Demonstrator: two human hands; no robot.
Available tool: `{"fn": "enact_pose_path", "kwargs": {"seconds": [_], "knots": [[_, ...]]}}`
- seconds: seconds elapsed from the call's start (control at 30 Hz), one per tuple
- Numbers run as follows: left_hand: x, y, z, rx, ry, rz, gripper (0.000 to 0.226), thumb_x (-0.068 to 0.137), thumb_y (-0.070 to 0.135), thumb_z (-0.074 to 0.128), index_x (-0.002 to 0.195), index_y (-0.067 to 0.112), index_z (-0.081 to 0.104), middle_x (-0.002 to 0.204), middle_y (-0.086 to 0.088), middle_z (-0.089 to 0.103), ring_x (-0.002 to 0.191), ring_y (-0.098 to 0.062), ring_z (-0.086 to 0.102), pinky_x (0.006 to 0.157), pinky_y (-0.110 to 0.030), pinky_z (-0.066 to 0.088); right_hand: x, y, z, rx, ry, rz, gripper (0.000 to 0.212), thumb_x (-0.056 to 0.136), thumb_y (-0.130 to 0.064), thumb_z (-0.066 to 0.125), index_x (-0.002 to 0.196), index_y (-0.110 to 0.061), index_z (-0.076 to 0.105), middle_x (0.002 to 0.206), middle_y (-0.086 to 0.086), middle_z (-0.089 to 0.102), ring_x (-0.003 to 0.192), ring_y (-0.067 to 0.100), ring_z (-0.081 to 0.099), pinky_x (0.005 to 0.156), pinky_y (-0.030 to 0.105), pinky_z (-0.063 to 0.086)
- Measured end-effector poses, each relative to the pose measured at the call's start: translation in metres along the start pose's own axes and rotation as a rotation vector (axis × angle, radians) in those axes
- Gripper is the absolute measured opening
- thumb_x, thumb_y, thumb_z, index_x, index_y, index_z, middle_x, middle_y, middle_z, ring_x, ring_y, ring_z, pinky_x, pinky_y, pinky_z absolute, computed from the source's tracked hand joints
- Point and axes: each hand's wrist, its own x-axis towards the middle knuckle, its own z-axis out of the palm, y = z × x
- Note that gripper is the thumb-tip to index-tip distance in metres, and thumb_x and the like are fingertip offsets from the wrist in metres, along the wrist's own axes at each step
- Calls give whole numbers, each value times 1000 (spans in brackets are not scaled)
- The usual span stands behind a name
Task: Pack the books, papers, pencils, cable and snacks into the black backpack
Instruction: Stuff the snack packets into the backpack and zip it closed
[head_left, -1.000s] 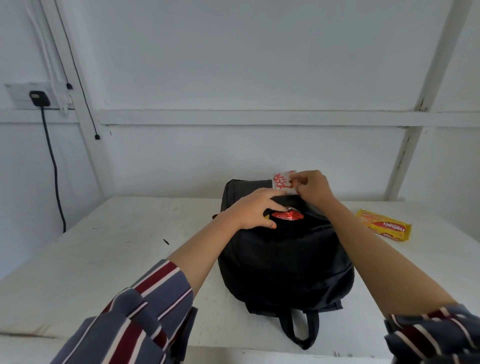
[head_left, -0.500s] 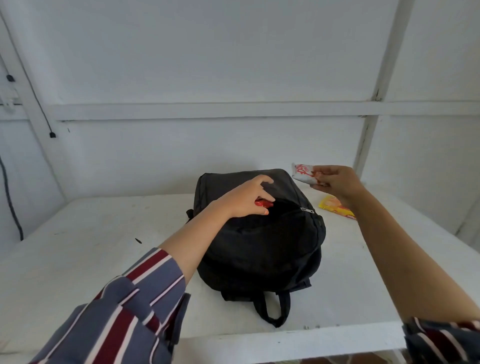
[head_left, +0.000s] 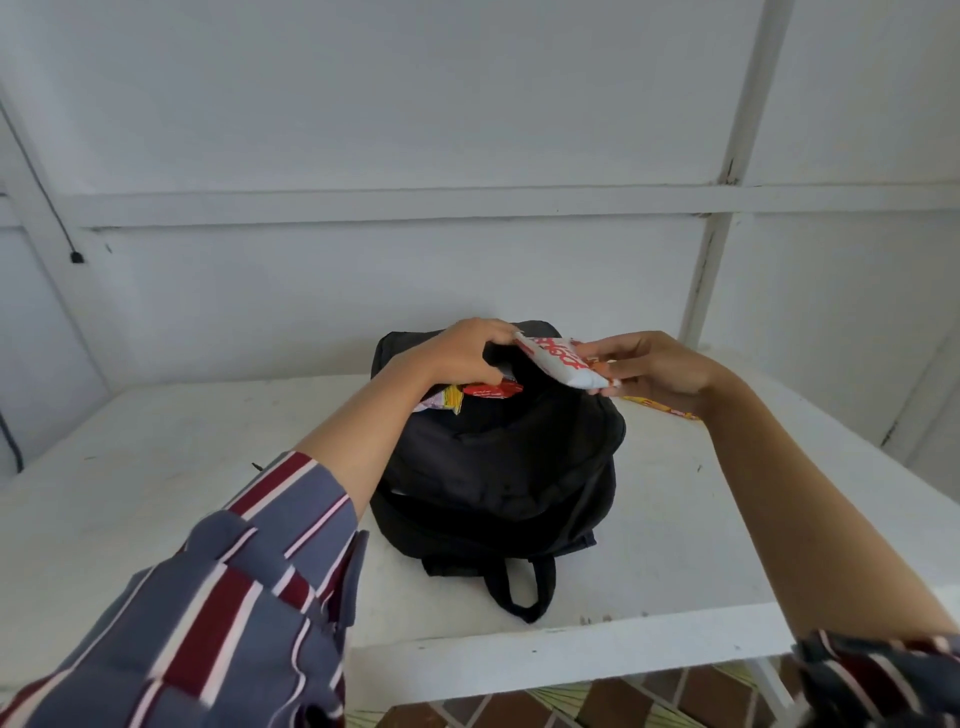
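The black backpack (head_left: 498, 467) lies on the white table (head_left: 156, 493), top end away from me. My left hand (head_left: 467, 353) grips the edge of its open front pocket and holds it apart. Red and yellow snack packets (head_left: 478, 392) stick out of that pocket under my left wrist. My right hand (head_left: 654, 369) holds a white snack packet with red lettering (head_left: 561, 361) by one end, tilted over the pocket opening. A yellow snack packet (head_left: 660, 406) lies on the table behind my right hand, mostly hidden.
The table's front edge (head_left: 571, 660) runs just below the backpack's carry loop (head_left: 519, 592). A white panelled wall stands close behind the bag. A black cable (head_left: 10, 441) hangs at the far left. Tiled floor shows below the table.
My right hand has brought the white packet leftward from beside the bag to over the pocket opening. My left hand has shifted up to the pocket's edge, uncovering more packets.
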Motion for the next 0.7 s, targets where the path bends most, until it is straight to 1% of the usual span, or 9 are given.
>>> {"fn": "enact_pose_path", "kwargs": {"seconds": [0.1, 0.2, 0.33, 0.4, 0.47, 0.53, 0.6, 0.63, 0.7], "knots": [[1, 2, -2, 36, -19, -28, 63, 78, 1, 64, 136, 18, 47, 148, 1, 37, 136, -14, 32, 112, -28, 25, -3, -1, 5, -57, -76, 57, 28, 87, 7, 52, 104, -8, 67, 107, 5, 68, 88, 19, 66, 76, 24, 57], [3, 3, -4, 54, -40, -38, 66, 77, 2, 66, 137, 18, 45, 149, 1, 35, 137, -14, 31, 112, -28, 25, 2, 3, 19, -159, -67, 92, 28, 85, 4, 59, 111, -5, 65, 112, 8, 64, 95, 18, 64, 74, 22, 56], [3, 4, -7, 34, -55, -57, 68, 75, 3, 68, 137, 19, 45, 148, 2, 36, 137, -14, 31, 114, -35, 25, 8, 8, 35, -350, -28, 21, 47, 77, -3, 72, 122, -13, 61, 116, -2, 61, 99, 11, 63, 82, 17, 49], [2, 4, -7, 22, -52, -61, 69, 74, 4, 69, 137, 20, 45, 148, 2, 36, 137, -14, 30, 114, -35, 25, 12, 10, 41, -455, 53, -26, 51, 76, -4, 73, 124, -12, 59, 115, -2, 61, 93, 10, 63, 80, 13, 47], [1, 5, -6, 11, -50, -57, 70, 74, 5, 70, 138, 20, 45, 149, 2, 36, 137, -14, 31, 113, -32, 26, 17, 14, 48, -597, 183, -70, 49, 79, -8, 72, 126, -11, 58, 117, 3, 63, 90, 13, 63, 77, 13, 46], [0, 4, -5, 0, -43, -47, 71, 73, 7, 72, 138, 20, 45, 148, 2, 37, 136, -13, 31, 110, -29, 26, 20, 19, 55, -725, 307, -117, 48, 81, -13, 70, 127, -9, 57, 118, 9, 64, 96, 19, 63, 80, 15, 41], [-1, 3, -4, -11, -36, -41, 73, 72, 8, 74, 138, 20, 45, 147, 3, 38, 136, -12, 32, 108, -25, 25, 23, 23, 63, -816, 430, -187, 43, 84, -16, 68, 125, -9, 59, 115, 11, 65, 103, 22, 61, 79, 12, 35], [-1, 3, -4, -15, -33, -42, 74, 71, 9, 75, 138, 20, 45, 147, 3, 39, 136, -11, 32, 107, -24, 25, 25, 25, 67, -856, 483, -219, 39, 85, -18, 66, 122, -8, 61, 114, 12, 65, 103, 24, 60, 78, 13, 34], [-1, 2, -4, -20, -28, -43, 76, 70, 11, 78, 138, 20, 45, 147, 2, 39, 135, -12, 32, 105, -23, 24, 29, 28, 73, -965, 597, -234, 31, 87, -21, 64, 116, -10, 65, 112, 13, 57, 100, 26, 57, 76, 22, 37]]}}
